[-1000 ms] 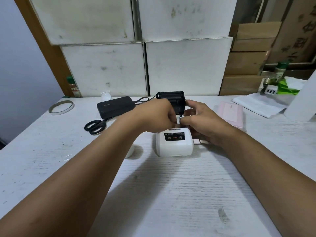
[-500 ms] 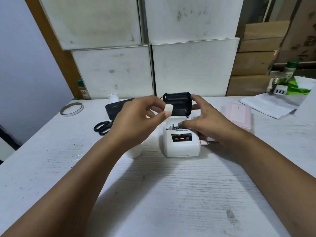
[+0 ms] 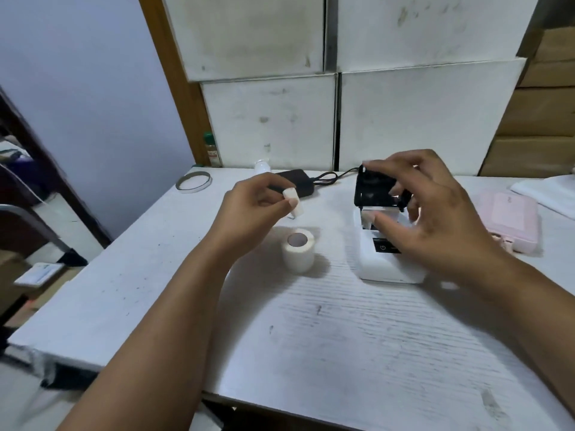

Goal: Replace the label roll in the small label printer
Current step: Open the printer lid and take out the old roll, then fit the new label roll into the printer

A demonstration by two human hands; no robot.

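Spent core [image 3: 292,198] is out, pinched in left hand [image 3: 255,209] fingers, frame centre. Right hand [image 3: 435,219] spread, empty, over open printer [image 3: 389,262]. New roll [image 3: 298,250] (upright on bench [image 3: 342,337]) awaits loading.

Stockroom – stacked white boxes [image 3: 273,119], cardboard cartons [image 3: 541,116], worn worktable [image 3: 342,337]

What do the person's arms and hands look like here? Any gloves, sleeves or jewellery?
Both are bare. The left hand and right hand wear no gloves, and no rings, watch or wristband show. Both forearms are uncovered as far as the picture's lower edge, with no sleeve in view. The fingernails look short and plain, though the picture is slightly blurred.
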